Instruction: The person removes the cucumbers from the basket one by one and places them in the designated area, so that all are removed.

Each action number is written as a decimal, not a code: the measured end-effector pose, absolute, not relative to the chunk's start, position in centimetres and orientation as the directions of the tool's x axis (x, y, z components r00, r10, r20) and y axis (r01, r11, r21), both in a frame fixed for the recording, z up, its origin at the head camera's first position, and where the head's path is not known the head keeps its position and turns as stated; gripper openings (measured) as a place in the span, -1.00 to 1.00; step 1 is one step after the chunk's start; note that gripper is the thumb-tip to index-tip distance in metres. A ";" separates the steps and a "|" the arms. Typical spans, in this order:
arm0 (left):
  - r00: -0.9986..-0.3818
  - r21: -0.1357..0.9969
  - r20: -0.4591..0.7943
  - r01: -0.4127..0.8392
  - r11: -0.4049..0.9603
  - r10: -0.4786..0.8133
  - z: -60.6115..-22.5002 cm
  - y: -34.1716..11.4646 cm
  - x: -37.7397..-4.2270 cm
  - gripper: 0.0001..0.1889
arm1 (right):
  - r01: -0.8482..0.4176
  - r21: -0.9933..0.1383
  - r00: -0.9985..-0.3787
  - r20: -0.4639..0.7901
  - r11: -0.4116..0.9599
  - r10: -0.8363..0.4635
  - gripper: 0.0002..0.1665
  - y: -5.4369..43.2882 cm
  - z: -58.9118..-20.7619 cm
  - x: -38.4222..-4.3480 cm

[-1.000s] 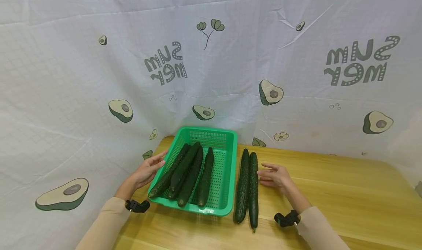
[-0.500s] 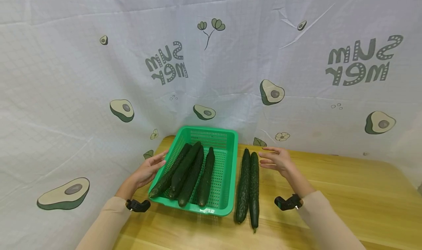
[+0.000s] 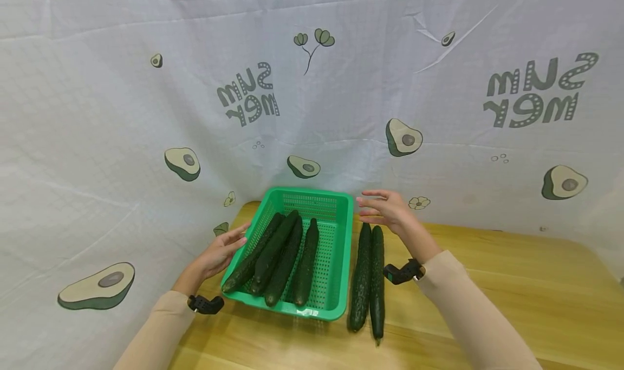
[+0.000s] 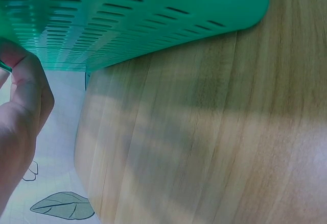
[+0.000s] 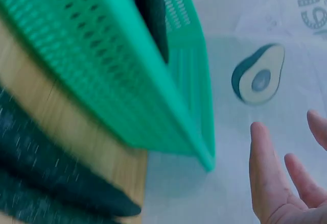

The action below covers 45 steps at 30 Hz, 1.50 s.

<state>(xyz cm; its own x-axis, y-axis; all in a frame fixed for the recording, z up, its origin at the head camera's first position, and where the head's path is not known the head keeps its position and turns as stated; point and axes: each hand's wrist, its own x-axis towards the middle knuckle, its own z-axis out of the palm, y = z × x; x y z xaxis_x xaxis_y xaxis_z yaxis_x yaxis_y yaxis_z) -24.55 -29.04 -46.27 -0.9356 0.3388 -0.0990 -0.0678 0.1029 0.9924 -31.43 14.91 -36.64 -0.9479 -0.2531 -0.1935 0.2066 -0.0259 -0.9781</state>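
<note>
The green plastic basket [image 3: 343,261] stands on the wooden table with several dark green cucumbers [image 3: 306,267] lying lengthwise inside. My left hand [image 3: 218,254] holds the basket's left rim; in the left wrist view its bent finger [image 4: 30,81] meets the rim, while the other fingers are mostly out of sight. My right hand [image 3: 387,211] hovers off the basket's back right corner, fingers spread and holding nothing. Below it, two cucumbers lie side by side on the table, a left one [image 3: 361,283] and a right one [image 3: 377,289].
The wooden table [image 3: 458,283] stretches away to the right. A white cloth [image 3: 351,88] printed with avocados hangs behind the table and along its left side, close to the basket's back edge.
My right hand has moved from beside the right loose cucumber back and to the left, toward the basket's far right corner. The left hand, basket and cucumbers stay put.
</note>
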 end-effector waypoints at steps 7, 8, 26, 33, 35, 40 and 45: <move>-0.934 0.993 -0.101 -0.072 0.098 0.343 -46.3 -29.0 -24.7 -0.33 | 0.234 -0.971 -0.933 -0.209 -0.050 -0.294 -0.33 11.7 -36.3 -31.9; -0.934 0.992 -0.104 -0.074 0.100 0.342 -46.3 -29.0 -24.7 -0.33 | 0.239 -0.970 -0.931 -0.212 -0.055 -0.297 -0.32 11.3 -36.4 -32.0; -0.936 0.994 -0.090 -0.064 0.086 0.340 -46.5 -29.2 -24.7 -0.35 | 0.384 -0.922 -0.880 -0.346 -0.057 -0.324 -0.37 5.8 -39.0 -32.1; -0.933 0.993 -0.098 -0.071 0.090 0.346 -46.5 -29.1 -24.5 -0.35 | 0.418 -0.908 -0.873 -0.391 -0.032 -0.292 -0.40 4.4 -40.5 -31.6; -0.932 0.993 -0.099 -0.073 0.088 0.348 -46.5 -29.1 -24.5 -0.35 | 0.421 -0.906 -0.877 -0.397 -0.036 -0.269 -0.40 4.0 -40.8 -31.5; -0.934 0.994 -0.097 -0.071 0.087 0.343 -46.5 -29.1 -24.5 -0.34 | 0.420 -0.907 -0.890 -0.406 -0.025 -0.207 -0.45 3.4 -41.3 -31.4; -0.937 0.994 -0.095 -0.071 0.084 0.335 -46.4 -29.1 -24.6 -0.35 | 0.410 -0.912 -0.898 -0.406 0.009 -0.171 -0.47 2.7 -41.8 -31.4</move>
<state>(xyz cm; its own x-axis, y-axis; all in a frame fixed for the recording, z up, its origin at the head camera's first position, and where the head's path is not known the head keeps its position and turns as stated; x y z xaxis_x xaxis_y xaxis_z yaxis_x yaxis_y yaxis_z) -24.62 -29.14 -46.35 -0.9374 0.3350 -0.0949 -0.0705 0.0841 0.9940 -31.40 2.74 -41.79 -0.8980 -0.1706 -0.4056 0.4103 0.0086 -0.9119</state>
